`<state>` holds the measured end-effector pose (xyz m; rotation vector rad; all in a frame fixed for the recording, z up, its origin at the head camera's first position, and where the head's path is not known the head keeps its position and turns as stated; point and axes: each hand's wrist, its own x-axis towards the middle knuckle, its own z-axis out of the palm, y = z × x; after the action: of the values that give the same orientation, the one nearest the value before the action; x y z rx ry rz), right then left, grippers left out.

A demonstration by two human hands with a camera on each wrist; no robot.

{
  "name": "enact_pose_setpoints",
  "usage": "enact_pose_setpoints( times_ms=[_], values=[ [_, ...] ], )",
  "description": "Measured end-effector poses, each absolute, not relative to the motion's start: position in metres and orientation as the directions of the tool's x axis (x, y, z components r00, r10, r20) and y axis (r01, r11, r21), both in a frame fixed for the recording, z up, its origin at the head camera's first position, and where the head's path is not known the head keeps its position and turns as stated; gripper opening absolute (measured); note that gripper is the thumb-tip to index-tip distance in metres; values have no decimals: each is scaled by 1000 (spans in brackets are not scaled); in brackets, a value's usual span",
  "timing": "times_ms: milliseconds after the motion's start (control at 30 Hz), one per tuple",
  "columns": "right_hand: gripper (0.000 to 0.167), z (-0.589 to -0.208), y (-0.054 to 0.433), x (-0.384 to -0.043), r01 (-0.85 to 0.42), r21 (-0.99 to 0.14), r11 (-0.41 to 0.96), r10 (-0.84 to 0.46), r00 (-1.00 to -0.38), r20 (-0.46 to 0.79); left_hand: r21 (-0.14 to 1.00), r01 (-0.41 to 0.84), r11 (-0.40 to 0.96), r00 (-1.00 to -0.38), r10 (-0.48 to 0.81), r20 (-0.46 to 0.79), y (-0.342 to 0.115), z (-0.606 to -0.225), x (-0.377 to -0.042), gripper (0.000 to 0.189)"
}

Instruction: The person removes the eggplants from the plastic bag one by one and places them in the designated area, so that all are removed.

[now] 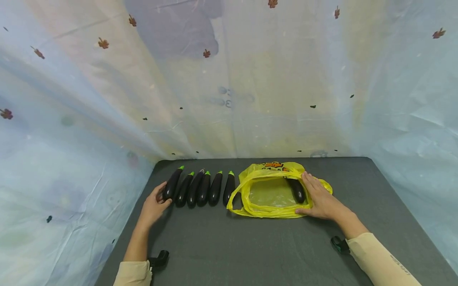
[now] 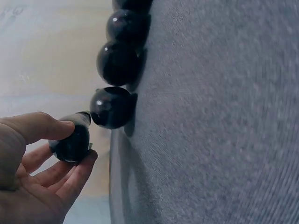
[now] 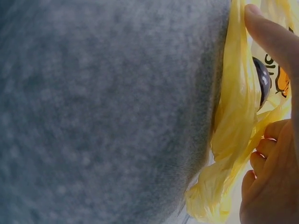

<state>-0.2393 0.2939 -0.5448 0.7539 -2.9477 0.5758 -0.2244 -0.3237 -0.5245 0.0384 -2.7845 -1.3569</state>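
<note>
At the left end of a row of dark eggplants [image 1: 196, 190], my left hand [image 1: 154, 205] holds one eggplant [image 1: 172, 184] by its rounded lower end. Its thumb and fingers pinch that eggplant [image 2: 72, 142] from opposite sides in the left wrist view, a bit apart from the table. My right hand [image 1: 321, 197] rests with extended fingers and spread thumb against the right rim of a yellow plastic bag [image 1: 264, 212]. The bag's mouth faces me, and one eggplant [image 1: 296, 190] lies inside by that hand. In the right wrist view this eggplant [image 3: 262, 83] is partly covered by yellow plastic.
The dark grey table [image 1: 250, 250] carries the row and the bag. The bag's left handle loop [image 1: 234, 198] overlaps the nearest eggplant in the row. Behind stands a pale patterned sheet [image 1: 250, 99]. A black wrist device [image 1: 160, 259] sits by the left sleeve.
</note>
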Motion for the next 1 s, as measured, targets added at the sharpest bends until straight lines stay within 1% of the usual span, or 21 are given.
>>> enact_pose_setpoints(
  times_ms=[200, 433, 767, 1000],
  values=[
    [131, -543, 292, -237, -490, -349, 799, -460, -872, 170, 756, -17, 654, -999, -47, 18, -327, -530, -229, 73],
    [134, -542, 292, -238, -460, -364, 810, -446, -886, 127, 732, -26, 681, -1000, -24, -14, -329, -535, -233, 73],
    [133, -540, 292, -238, -457, -352, 817, -445, -887, 121, 721, -18, 693, -1000, -6, -19, -326, -540, -236, 72],
    [134, -540, 293, -239, -453, -349, 820, -441, -890, 119, 664, -14, 748, -1000, -10, -9, -327, -543, -237, 73]
  ],
)
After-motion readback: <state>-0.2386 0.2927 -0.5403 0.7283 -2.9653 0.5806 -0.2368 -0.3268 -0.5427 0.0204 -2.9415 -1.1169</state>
